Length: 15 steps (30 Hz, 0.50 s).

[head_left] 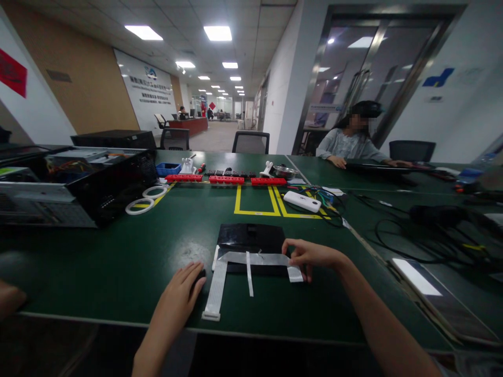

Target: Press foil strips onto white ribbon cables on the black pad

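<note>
Silvery-grey and flat, a ribbon cable (259,258) lies bent across a black panel (251,238) between the person's two hands, as I see it from here. The right hand (308,255) pinches it near its right-hand bend, thumb against the strip, some fingertips hidden. The left hand (181,288) rests on the green table (133,267), fingers together and slightly curved beside a small dark object (199,277); I can't tell whether it grips that. Just right of the left hand, one leg of the cable runs toward the person, ending in a pale plug (211,316). Between the hands, a narrow white strip (250,275) crosses the cable and sticks out over the table.

Beyond the left hand sit two white rings (140,206) and an open computer case (84,183). Past the right hand lies a white power strip-like block (302,201), near tangled wires; farther off, another person (353,139) sits with both hands at a dark, flat thing (365,166).
</note>
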Motion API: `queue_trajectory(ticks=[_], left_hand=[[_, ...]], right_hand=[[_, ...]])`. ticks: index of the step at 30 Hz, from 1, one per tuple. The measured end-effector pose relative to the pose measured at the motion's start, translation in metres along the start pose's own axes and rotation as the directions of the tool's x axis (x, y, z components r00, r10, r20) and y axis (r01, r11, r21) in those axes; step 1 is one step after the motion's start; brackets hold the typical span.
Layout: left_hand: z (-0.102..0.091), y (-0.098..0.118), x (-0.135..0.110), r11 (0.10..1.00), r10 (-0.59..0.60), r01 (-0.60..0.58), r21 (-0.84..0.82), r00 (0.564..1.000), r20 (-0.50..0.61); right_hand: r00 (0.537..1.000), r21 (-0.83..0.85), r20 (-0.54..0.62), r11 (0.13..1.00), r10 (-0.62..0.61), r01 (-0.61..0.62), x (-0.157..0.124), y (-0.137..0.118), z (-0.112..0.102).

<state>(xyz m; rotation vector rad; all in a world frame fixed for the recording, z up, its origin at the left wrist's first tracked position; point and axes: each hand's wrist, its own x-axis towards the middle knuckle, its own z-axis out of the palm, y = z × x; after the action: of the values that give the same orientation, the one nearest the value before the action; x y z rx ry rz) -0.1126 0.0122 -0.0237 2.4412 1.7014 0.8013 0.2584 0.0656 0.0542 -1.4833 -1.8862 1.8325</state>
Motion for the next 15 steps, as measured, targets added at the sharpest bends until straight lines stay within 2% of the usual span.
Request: queue_trajectory(ticks=[3, 6, 12, 15], left_hand=[[0.002, -0.007, -0.008, 1.000, -0.001, 0.001, 0.031, 1.000, 0.001], [0.000, -0.002, -0.007, 0.998, 0.007, -0.008, 0.057, 1.000, 0.010], [-0.003, 0.002, -0.005, 0.997, 0.013, -0.013, 0.070, 1.000, -0.007], [-0.001, 0.000, -0.006, 0.997, 0.035, -0.033, 0.077, 0.999, -0.030]], right_hand=[[1.000, 0.000, 0.015, 1.000, -0.005, 0.005, 0.001, 0.001, -0.001], [0.999, -0.020, 0.022, 0.999, -0.030, 0.030, 0.002, 0.001, -0.005], [0.972, -0.013, -0.037, 0.972, -0.233, 0.233, -0.003, -0.014, -0.008], [0.939, 0.043, -0.123, 0.943, -0.322, 0.330, -0.007, -0.021, -0.010]])
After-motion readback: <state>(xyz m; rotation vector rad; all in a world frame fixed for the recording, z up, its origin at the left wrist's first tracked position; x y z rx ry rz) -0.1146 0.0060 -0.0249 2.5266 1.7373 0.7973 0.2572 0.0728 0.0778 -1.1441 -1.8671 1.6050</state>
